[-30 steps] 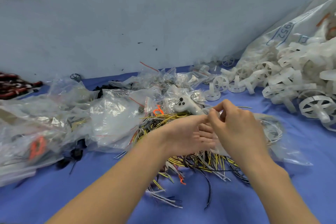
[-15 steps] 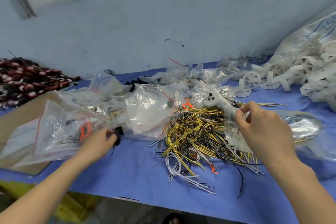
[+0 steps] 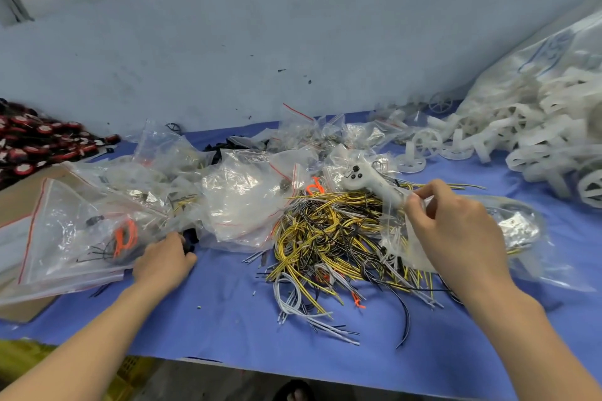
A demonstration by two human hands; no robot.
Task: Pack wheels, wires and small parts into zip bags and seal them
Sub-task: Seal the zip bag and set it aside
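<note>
A heap of yellow, black and white wires (image 3: pixel 332 238) lies mid-table on the blue cloth. My right hand (image 3: pixel 456 231) pinches the top edge of a clear zip bag (image 3: pixel 399 238) that hangs over the right side of the heap. My left hand (image 3: pixel 164 259) reaches left, its fingers curled over small black parts (image 3: pixel 190 238) at the edge of a filled zip bag with orange pieces (image 3: pixel 81 238). White plastic wheels (image 3: pixel 527 140) are piled at the right.
Several clear zip bags (image 3: pixel 247 202) lie across the table's middle and back. A white controller (image 3: pixel 368 182) rests on the wire heap. A cardboard box (image 3: pixel 19 195) stands at the left edge, red-and-black parts (image 3: pixel 35 143) behind it. The table's front edge runs close below.
My left hand left the bag by my right hand, swung far left and now sits on the black parts by the orange-piece bag. My right hand keeps its pinch on the bag.
</note>
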